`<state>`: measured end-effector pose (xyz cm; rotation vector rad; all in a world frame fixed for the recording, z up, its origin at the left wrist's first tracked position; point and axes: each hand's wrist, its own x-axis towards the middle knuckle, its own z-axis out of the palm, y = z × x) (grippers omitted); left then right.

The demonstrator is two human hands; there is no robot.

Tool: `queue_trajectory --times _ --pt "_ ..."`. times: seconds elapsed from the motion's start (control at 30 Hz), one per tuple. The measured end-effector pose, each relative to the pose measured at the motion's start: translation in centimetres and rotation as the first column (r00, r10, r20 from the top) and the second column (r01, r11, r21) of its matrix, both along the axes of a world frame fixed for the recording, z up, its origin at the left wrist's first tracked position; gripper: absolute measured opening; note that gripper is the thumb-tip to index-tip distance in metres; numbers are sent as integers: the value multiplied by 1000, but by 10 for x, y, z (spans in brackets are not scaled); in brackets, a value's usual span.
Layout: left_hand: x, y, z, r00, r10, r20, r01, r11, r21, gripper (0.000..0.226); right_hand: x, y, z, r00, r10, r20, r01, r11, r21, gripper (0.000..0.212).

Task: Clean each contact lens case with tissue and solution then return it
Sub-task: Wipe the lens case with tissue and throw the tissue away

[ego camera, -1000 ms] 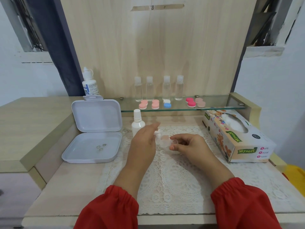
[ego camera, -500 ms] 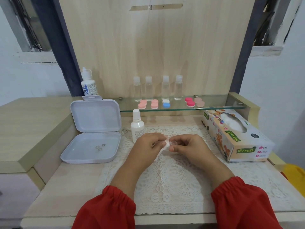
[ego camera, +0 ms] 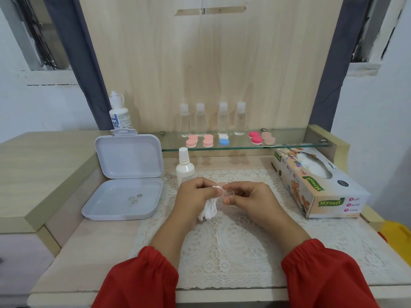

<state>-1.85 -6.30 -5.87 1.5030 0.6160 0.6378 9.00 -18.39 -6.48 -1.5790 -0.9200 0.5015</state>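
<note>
Closed in since a second ago, left hand [ego camera: 195,194] pinching tissue [ego camera: 210,208] into clear case [ego camera: 228,194] held by right hand [ego camera: 246,198]: wiping step; next, finish and reshelve.

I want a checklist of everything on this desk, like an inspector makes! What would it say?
Surface: wooden desk with a white lace mat under the hands.
Job's things: wad of tissue in the left hand; small clear case piece pinched by the right hand; white solution bottle upright behind the hands; coloured lens cases and four clear bottles on the glass shelf.
Clutter: open white box holding a few small pieces; tissue box at right; larger bottle at back left.
Grippers: left hand grips tissue; right hand holds case piece.
Cables: nothing seen.
Surroundings: wooden back panel, white walls.
</note>
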Motion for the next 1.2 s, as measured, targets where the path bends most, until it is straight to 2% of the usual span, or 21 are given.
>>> queue_trajectory --times 0.1,0.27,0.4,0.53,0.7,0.83,0.93,1.0,1.07,1.2 --pt "0 -1 3 999 31 27 -26 982 -187 7 -1 1 0 1000 -14 11 14 1000 20 31" --pt "-1 1 6 990 66 125 -13 924 -383 11 3 3 -1 996 -84 -2 84 995 53 27" --pt "0 -1 7 991 66 112 -17 922 -388 10 2 4 -1 991 -135 -9 136 989 63 27" --pt "0 -1 3 993 68 97 -28 932 -362 4 0 5 -1 984 -178 -28 180 980 88 26" --pt "5 -1 -5 979 89 185 -30 953 -302 3 -2 7 -1 972 -234 -37 236 964 121 25" --pt "7 -5 -7 983 111 146 -106 994 -41 10 -1 9 -2 966 -251 -55 256 958 126 24" --pt "8 -9 -6 982 160 102 -174 972 155 21 -1 11 -3 971 -234 -45 238 966 101 25" --pt "9 -10 -7 981 172 85 -187 954 234 23 -1 11 -3 975 -215 -49 219 971 93 25" --pt "8 -10 -6 983 155 99 -175 950 258 22 1 10 -3 979 -197 -51 201 975 94 26" --pt "4 -7 -2 985 90 148 -115 978 172 13 4 7 1 986 -144 -81 153 981 122 29"
